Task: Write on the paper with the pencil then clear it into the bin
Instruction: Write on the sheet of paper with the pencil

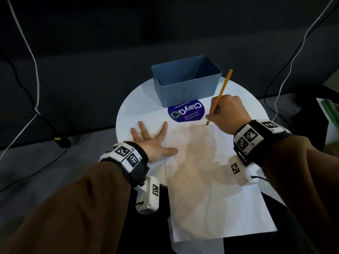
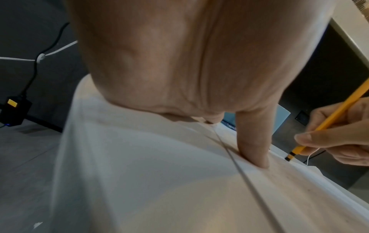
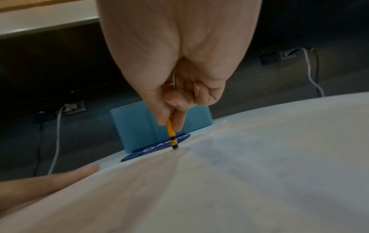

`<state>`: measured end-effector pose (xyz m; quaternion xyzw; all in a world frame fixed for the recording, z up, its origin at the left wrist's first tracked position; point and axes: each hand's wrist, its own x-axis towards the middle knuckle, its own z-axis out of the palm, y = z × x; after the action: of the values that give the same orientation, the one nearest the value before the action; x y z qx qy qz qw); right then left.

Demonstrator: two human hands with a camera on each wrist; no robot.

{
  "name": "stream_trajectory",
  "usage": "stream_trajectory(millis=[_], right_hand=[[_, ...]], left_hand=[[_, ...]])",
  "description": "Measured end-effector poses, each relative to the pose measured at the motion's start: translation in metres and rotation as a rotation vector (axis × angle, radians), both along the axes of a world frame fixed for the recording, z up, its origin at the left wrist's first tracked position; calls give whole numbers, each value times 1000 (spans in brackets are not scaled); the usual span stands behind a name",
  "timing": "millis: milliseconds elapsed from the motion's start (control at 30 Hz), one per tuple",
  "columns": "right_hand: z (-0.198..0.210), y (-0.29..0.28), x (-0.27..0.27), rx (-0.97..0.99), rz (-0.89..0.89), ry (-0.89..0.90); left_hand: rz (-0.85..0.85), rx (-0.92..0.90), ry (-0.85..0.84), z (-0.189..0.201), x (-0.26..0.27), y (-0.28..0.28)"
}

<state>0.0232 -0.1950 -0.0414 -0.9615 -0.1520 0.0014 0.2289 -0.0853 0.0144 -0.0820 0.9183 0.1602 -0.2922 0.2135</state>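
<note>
Looking down, we noted a round white bench (image 1: 128, 107) set against a dark wall, grey floor to its left with a black adapter (image 1: 62, 142) lying on it. White and black cables (image 1: 34, 70) hung on both sides; wall sockets (image 3: 73, 108) showed low behind the bench in the right wrist view.

Count: one blue bin (image 1: 185, 88), one yellow pencil (image 1: 222, 92), one round blue sticker (image 1: 186, 111), two hands. Paper (image 1: 211, 189): one large sheet lay on top, and at the near edge what looked like a second sheet stuck out beneath it; we could not tell for certain. The bin stood at the far side of the bench, just behind the sticker, its mouth up.

The paper lay lengthwise toward us, its near end overhanging the bench rim.

Left hand (image 1: 152, 140) was flat, fingers spread straight, palm down across the paper's left edge, thumb pressing on the sheet.

Right hand (image 1: 229, 114) pinched the pencil low on its shaft, fingers curled round it. The pencil stood steeply tilted, its long axis running up and away toward the bin's right corner, its lower, black-banded end touching the paper near the far edge, just beside the sticker.
</note>
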Motion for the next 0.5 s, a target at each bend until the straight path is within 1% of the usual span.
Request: stream_trajectory(millis=[133, 200, 433, 500], right_hand=[[-3, 26, -12, 66, 89, 0], [-6, 34, -13, 57, 113, 2], [-2, 13, -1, -54, 39, -12], [-1, 21, -4, -28, 59, -31]], left_hand=[[1, 3, -2, 3, 0, -2], [-7, 20, 3, 5, 0, -3], [-22, 22, 1, 2, 0, 1], [-19, 22, 1, 2, 1, 0]])
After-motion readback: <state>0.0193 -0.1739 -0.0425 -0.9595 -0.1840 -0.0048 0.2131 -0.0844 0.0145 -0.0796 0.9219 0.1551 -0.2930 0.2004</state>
